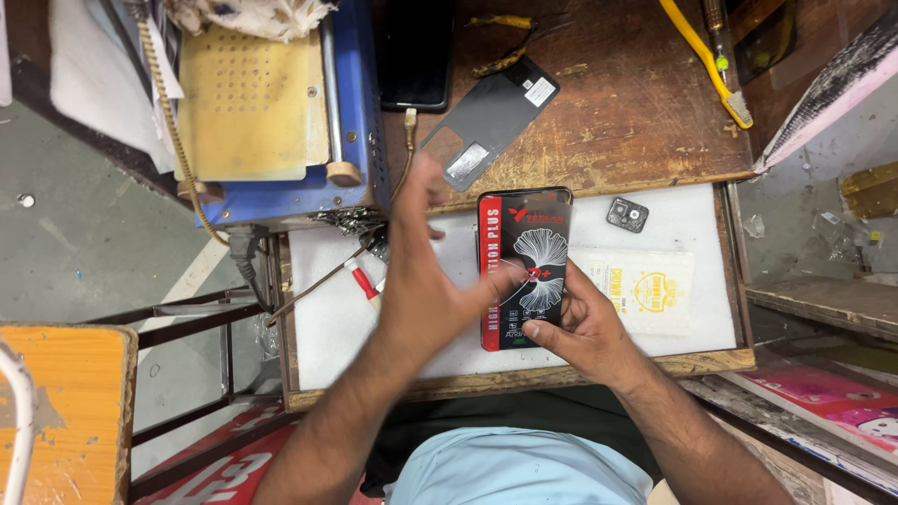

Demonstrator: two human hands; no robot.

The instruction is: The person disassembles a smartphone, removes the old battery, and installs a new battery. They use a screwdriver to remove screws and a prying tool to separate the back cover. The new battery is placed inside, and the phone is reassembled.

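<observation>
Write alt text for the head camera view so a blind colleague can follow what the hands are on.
The right hand holds a flat black and red package over a white pad on a worn wooden bench, while the left hand, blurred, hovers open beside it. A grey phone back cover, a small camera module and a blue machine lie around.

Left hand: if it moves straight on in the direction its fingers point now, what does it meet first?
The left hand, blurred, points away from the body; probably it first meets the grey phone back cover on the wooden desk. Depth is unclear, so it could pass above.
</observation>
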